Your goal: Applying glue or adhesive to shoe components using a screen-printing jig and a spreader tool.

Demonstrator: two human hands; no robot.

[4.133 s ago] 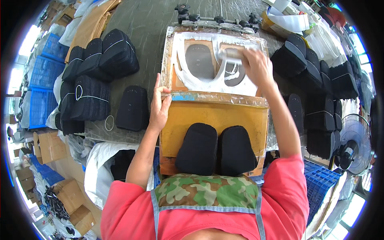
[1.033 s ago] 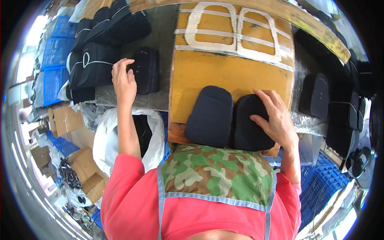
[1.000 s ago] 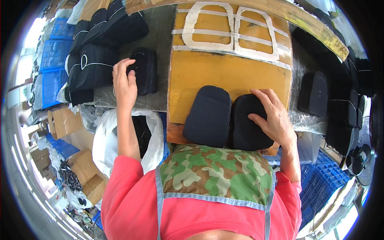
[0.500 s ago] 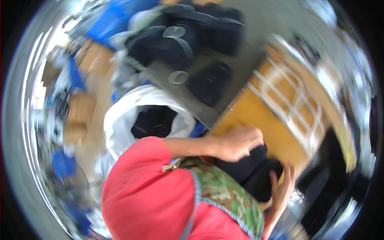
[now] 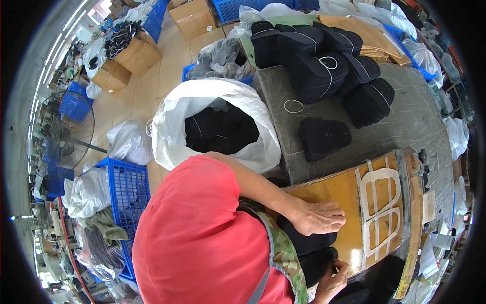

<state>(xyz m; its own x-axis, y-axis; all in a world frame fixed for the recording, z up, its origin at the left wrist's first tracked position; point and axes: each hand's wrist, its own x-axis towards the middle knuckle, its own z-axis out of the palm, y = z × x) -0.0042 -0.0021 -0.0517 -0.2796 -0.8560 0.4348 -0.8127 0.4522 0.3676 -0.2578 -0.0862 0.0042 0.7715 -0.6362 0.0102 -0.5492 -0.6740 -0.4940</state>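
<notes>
While the left hand (image 5: 319,218) lies palm down over one black pad (image 5: 302,243), fingers together and slightly bent, the right hand (image 5: 334,281) curls thumb and fingers at the edge of the second black pad (image 5: 315,264); whether either grips, cannot tell. Both pads sit side by side on the near end of the yellow board (image 5: 324,190), close to the camouflage apron (image 5: 286,248). Going by the matt, cloth-like faces, I judge them light, fairly soft, not slippery, hardly fragile; a corner lift would probably bend them. Best hold, likely: thumb and fingers across opposite long edges, clear of the flat face. White outlines (image 5: 365,197) lie on the board's far half; a wooden bar (image 5: 416,202) runs along its far edge. Beside the board, on the dark table (image 5: 420,116), a loose black stack (image 5: 324,139); tied bundles (image 5: 314,76) farther from it. Apart from the board, a white sack (image 5: 263,111) holds black pieces (image 5: 223,129).
</notes>
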